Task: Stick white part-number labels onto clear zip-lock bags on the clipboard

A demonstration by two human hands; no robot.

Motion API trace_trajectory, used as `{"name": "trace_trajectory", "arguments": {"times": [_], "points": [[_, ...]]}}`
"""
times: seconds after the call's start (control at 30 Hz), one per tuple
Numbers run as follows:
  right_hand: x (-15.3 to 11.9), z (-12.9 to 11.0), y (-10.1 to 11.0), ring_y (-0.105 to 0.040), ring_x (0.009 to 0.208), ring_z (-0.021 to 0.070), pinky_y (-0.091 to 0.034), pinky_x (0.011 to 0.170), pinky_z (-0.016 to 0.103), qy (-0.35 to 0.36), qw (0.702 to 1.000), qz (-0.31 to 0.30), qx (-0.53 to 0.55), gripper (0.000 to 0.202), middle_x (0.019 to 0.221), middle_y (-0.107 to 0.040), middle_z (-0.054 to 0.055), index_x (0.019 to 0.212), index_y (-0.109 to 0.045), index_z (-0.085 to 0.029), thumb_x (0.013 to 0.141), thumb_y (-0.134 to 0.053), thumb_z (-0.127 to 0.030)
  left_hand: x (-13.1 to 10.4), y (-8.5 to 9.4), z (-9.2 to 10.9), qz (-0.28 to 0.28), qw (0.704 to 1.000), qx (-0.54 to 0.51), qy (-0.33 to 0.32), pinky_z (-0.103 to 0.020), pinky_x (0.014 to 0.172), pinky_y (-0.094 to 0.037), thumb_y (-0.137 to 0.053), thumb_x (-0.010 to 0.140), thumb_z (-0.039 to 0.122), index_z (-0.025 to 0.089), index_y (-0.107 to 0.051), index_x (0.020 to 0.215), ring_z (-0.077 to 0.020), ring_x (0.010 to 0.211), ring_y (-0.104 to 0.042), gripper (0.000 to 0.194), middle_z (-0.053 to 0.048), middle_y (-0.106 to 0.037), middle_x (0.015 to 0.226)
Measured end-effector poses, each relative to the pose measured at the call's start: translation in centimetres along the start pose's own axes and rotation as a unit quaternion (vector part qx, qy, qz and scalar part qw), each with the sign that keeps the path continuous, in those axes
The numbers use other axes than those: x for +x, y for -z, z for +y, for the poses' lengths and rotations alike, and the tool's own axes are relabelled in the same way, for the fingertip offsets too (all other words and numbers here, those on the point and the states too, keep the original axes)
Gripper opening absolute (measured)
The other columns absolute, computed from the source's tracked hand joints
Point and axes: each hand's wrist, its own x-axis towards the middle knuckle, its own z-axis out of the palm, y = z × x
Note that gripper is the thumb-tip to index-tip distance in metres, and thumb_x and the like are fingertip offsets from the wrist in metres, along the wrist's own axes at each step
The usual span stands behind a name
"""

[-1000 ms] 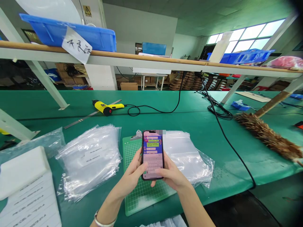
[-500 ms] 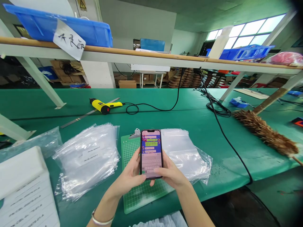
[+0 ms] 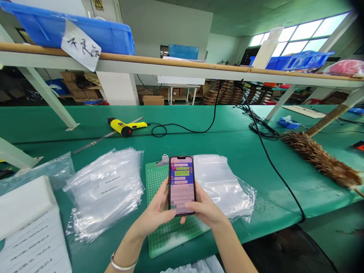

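Note:
Both hands hold a smartphone (image 3: 182,185) upright, its lit screen showing a chat with a keyboard below. My left hand (image 3: 157,208) grips the phone's left edge, thumb by the lower corner. From the other side my right hand (image 3: 207,207) grips it, with the thumb over the keyboard. Beneath the phone lies a green clipboard (image 3: 167,240) printed with a grid, its metal clip at the far end. Clear plastic bags (image 3: 218,182) lie to the right, partly on the clipboard. A stack of labelled clear bags (image 3: 110,185) is on the left.
On the green table (image 3: 182,142) lie a yellow heat gun (image 3: 122,127), a steel ruler (image 3: 96,141) and a feather duster (image 3: 324,159). A black cable (image 3: 273,165) hangs across the right side. Sheets of printed labels (image 3: 36,242) lie at left. A shelf (image 3: 176,67) spans above, carrying blue bins (image 3: 85,36).
The view has shifted very slightly. Both hands keep the phone in the same place, and I see no other clear movement.

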Motion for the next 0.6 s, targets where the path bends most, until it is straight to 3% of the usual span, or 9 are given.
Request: {"name": "trace_trajectory", "arguments": {"times": [0.2, 0.4, 0.6], "points": [[0.0, 0.1, 0.1, -0.064, 0.085, 0.0204, -0.058, 0.056, 0.027, -0.007, 1.0, -0.001, 0.002, 0.076, 0.116, -0.055, 0.008, 0.134, -0.026, -0.031, 0.072, -0.069, -0.02, -0.1, 0.1, 0.1, 0.002, 0.999, 0.029, 0.027, -0.032, 0.066, -0.05, -0.065, 0.078, 0.033, 0.031, -0.018, 0.139, -0.0149, 0.071, -0.059, 0.077, -0.011, -0.045, 0.13], [-0.2, 0.4, 0.2, -0.06, 0.097, 0.0238, -0.059, 0.057, 0.028, -0.002, 1.0, 0.003, 0.0, 0.073, 0.122, -0.052, 0.009, 0.133, -0.031, -0.03, 0.072, -0.069, -0.019, 1.1, 0.3, 0.0, 0.147, 0.98, 0.132, 0.032, -0.029, 0.074, -0.048, -0.044, 0.089, 0.044, 0.021, -0.042, 0.116, -0.02, 0.093, -0.059, 0.036, -0.007, -0.062, 0.106], [-0.2, 0.4, 0.2, -0.06, 0.095, 0.0234, -0.059, 0.057, 0.028, 0.002, 1.0, 0.008, -0.003, 0.075, 0.123, -0.052, 0.009, 0.134, -0.029, -0.03, 0.071, -0.07, -0.018, 2.0, 0.7, -0.1, 0.127, 0.976, 0.174, 0.019, -0.029, 0.065, -0.049, -0.043, 0.09, 0.043, 0.02, -0.042, 0.113, -0.0183, 0.078, -0.061, 0.033, -0.005, -0.064, 0.096]]}}
